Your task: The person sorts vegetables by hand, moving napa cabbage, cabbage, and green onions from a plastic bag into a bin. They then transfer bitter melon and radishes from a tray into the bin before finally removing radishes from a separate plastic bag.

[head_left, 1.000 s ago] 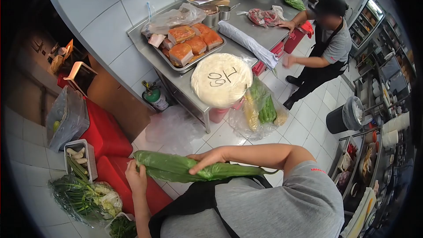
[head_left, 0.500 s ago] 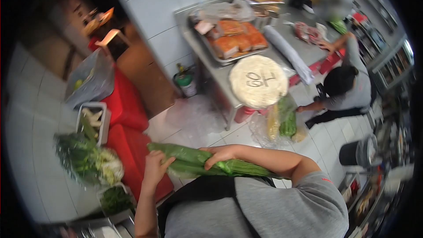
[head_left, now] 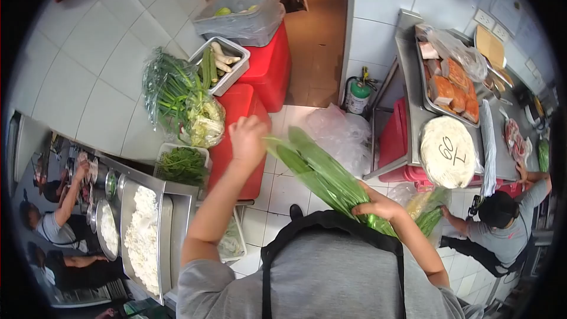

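A bundle of long green leaves (head_left: 322, 168) slants across the space in front of my chest. Around its lower, narrower end, my right hand (head_left: 378, 204) is closed. My left hand (head_left: 248, 140) is raised beyond the far left end of the bundle, its fingers curled and slightly blurred. A pale yellow-green leaf tip (head_left: 270, 144) reaches from the bundle to its fingertips, which seem to pinch it.
At left, bagged greens (head_left: 180, 97) and a tray of white roots (head_left: 221, 65) rest by red bins (head_left: 242, 142). A steel tray (head_left: 165, 242) holds white shreds. At right are a metal table (head_left: 407, 77), a round white package (head_left: 447, 152) and a crouching co-worker (head_left: 499, 224). Plastic bags (head_left: 339, 136) lie on the floor.
My view has swung left, bringing more co-workers and the steel tray into sight. My left hand has moved off the bundle's body to its tip; the bundle now slants more steeply.
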Demonstrator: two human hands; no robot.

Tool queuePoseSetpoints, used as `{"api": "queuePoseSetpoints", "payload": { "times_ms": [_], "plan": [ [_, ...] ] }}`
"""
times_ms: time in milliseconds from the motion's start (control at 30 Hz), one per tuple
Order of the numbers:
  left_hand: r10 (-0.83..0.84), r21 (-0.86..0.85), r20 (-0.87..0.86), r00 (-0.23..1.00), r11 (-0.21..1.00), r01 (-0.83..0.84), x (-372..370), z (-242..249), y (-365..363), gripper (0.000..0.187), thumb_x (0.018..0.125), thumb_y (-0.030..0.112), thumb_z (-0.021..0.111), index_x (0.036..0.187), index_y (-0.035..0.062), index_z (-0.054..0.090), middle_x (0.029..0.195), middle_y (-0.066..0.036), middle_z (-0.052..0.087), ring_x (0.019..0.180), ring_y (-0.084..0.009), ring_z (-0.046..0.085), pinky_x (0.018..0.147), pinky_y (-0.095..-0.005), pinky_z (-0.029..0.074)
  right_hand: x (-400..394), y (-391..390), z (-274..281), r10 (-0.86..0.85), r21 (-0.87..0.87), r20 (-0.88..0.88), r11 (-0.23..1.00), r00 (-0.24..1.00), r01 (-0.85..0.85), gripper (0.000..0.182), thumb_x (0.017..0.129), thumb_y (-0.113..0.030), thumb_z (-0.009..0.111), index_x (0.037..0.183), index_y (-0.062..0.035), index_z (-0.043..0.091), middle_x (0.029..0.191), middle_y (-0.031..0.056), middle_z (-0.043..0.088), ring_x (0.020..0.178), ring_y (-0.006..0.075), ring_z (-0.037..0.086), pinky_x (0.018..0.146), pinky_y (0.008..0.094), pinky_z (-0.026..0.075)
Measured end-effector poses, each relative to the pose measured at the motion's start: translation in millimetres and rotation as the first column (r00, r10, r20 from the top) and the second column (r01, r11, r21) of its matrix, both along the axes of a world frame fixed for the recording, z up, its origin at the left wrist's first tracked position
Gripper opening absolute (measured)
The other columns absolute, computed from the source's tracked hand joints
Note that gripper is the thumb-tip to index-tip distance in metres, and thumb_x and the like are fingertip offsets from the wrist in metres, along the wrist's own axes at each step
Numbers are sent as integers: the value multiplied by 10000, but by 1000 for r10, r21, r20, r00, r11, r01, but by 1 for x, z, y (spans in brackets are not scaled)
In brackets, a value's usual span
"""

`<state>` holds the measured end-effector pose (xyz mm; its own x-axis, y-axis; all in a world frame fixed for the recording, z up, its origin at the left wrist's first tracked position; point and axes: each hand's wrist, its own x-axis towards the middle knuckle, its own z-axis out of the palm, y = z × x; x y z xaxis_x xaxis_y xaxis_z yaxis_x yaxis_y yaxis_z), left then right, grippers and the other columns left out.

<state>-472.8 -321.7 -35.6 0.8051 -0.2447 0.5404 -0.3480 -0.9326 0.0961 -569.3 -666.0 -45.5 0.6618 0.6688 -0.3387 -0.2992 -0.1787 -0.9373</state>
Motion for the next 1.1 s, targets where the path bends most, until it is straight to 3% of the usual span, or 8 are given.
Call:
{"api": "queuePoseSetpoints", "payload": {
  "times_ms": [600, 633, 700, 833, 900, 967, 1033, 1100],
  "plan": [
    [490, -260, -451, 746, 728, -635, -32, -205, 128, 92, 705, 102, 602, 721, 21, 643, 684, -155, 628, 619, -309, 627, 555, -401, 495, -11, -26, -6, -8, -4, -168, 1000, 986, 8, 919, 585, -70, 648, 1394, -8, 216, 1337, 107, 377, 1250, 198, 304, 1012, 291, 262],
    [54, -371, -909, 413, 346, -862, -45, -216, 111, 132, 766, 59, 578, 889, 29, 616, 783, -105, 642, 680, -278, 632, 614, -368, 515, -12, -28, -3, -37, -7, -226, 999, 974, 36, 920, 584, -77, 655, 1392, -5, 221, 1338, 110, 379, 1248, 200, 309, 1013, 294, 261],
    [-782, -519, -493, 381, -87, -851, -82, -218, 100, 311, 803, 4, 539, 1112, 35, 515, 987, -120, 596, 850, -251, 606, 760, -359, 507, -14, -29, 6, -131, -56, -256, 991, 958, 121, 925, 569, -83, 663, 1388, -7, 240, 1322, 115, 407, 1225, 215, 353, 1013, 297, 262],
    [-415, -665, 141, 899, -713, -225, -91, -104, 98, 502, 799, 7, 539, 1279, 63, 402, 1302, -123, 419, 1105, -265, 482, 929, -411, 415, -17, -37, 8, -247, -36, -304, 968, 920, 248, 887, 562, -79, 658, 1367, -13, 293, 1247, 108, 473, 1115, 211, 441, 950, 291, 318],
    [-433, -710, 98, 896, -661, -242, -77, -60, 98, 539, 792, 78, 576, 1303, 94, 402, 1263, -82, 456, 1163, -224, 445, 941, -413, 398, -16, -41, 6, -278, -97, -291, 960, 915, 261, 809, 586, -58, 645, 1343, -31, 362, 1141, 92, 548, 966, 177, 528, 848, 276, 397],
    [-352, -829, -556, 753, 171, -532, -44, -4, 56, 515, 823, 71, 551, 1315, 83, 400, 1333, -76, 408, 1206, -198, 400, 972, -402, 365, -8, -42, -4, -196, -47, -237, 981, 952, 190, 848, 562, -71, 670, 1343, -20, 344, 1200, 87, 502, 1048, 186, 469, 907, 275, 339],
    [-338, -788, -415, 845, 598, -147, -19, -33, 29, 502, 860, 67, 521, 1340, 75, 372, 1379, -82, 365, 1265, -181, 342, 1045, -323, 276, 2, -41, -5, -54, -18, -197, 999, 979, 52, 917, 554, -86, 674, 1372, 3, 268, 1306, 96, 418, 1214, 211, 359, 1027, 285, 233],
    [-632, -917, -366, 683, 368, -151, -8, -39, -3, 505, 883, 54, 507, 1360, 79, 344, 1377, -80, 373, 1253, -197, 366, 1044, -316, 280, 7, -33, 10, -10, 4, -250, 1000, 968, 11, 941, 537, -58, 671, 1377, 3, 252, 1308, 90, 410, 1222, 200, 343, 1026, 283, 230]
  ]
}}
